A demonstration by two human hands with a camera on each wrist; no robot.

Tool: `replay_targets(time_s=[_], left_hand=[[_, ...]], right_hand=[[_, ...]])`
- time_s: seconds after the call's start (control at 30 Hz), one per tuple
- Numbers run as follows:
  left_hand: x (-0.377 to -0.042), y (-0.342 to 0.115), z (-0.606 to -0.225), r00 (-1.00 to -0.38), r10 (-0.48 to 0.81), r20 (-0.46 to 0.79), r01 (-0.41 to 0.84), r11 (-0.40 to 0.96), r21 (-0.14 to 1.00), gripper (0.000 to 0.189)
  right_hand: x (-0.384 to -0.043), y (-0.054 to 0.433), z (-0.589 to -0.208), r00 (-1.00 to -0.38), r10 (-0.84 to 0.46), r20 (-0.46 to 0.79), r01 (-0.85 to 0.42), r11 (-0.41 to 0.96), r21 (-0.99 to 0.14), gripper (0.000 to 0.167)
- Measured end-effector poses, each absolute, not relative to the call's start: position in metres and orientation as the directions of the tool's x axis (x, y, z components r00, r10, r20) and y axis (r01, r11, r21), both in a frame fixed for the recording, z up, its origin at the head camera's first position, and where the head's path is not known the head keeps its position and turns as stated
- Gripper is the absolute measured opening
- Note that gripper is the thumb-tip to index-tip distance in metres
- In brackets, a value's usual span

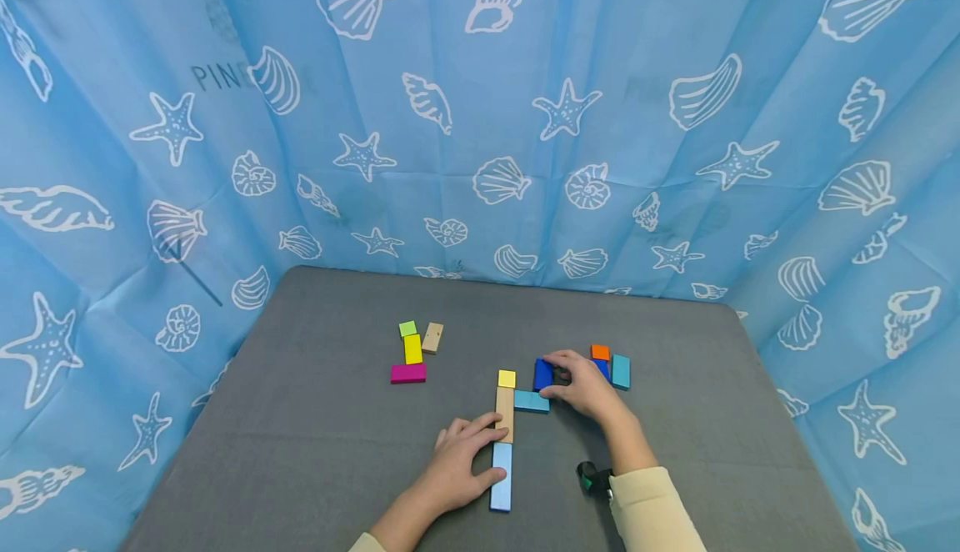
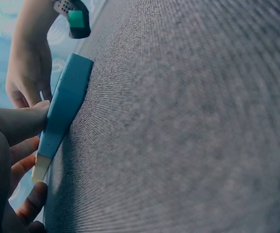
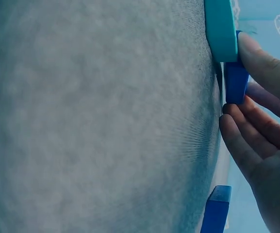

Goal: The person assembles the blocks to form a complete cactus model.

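In the head view, a blue curtain (image 1: 465, 102) with white shells and starfish stands behind a grey cloth-covered desk (image 1: 315, 452); at its upper left, dark letters reading "PIN" show faintly, and what follows is hard to read through a printed shell. The left hand (image 1: 457, 464) lies with its fingers extended over a long wooden block (image 1: 504, 408) and its thumb on a light blue block (image 1: 502, 489); these two sit end to end in a line with a small yellow block (image 1: 507, 379) at the far end. The right hand (image 1: 587, 383) pinches a dark blue block (image 1: 542, 375) between thumb and fingers, at the far edge of a teal block (image 1: 531, 403) that juts rightward from the wooden one. A dark device (image 1: 595, 479) sits by the right wrist. To the left lie lime (image 1: 407, 328), yellow (image 1: 413, 350), magenta (image 1: 408, 374) and plain wood (image 1: 432, 338) pieces; to the right, an orange piece (image 1: 600, 352) and others in blue and teal. In the left wrist view, the thumb touches the light blue block, and the wooden block's pale end shows near the fingertips. In the right wrist view, the dark blue block is between thumb and fingers, just beside the teal block, with another blue piece (image 3: 215, 213) lower down, well apart
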State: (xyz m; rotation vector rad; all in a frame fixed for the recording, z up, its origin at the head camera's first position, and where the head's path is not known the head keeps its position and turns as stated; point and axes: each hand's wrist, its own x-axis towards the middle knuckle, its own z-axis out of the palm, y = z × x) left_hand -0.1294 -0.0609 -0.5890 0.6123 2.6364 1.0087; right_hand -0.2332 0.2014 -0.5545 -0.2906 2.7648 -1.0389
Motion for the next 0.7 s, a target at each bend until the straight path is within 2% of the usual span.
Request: replay_targets(time_s=[0.47,0.7], left_hand=[[-0.132,-0.06,-0.592,-0.879,0.465,-0.103,0.273,0.669,0.691,0.055],[-0.129,-0.061,-0.59,-0.881,0.465,-0.088,0.287,0.673,0.682,0.055]], right_hand=[[-0.23,0.2,-0.552,-0.964,-0.253,-0.083,-0.142,0.752,-0.644,0.056],[-0.226,0.211,-0.542,-0.969,-0.246,-0.006,-0.182,0.732,-0.657,0.053]])
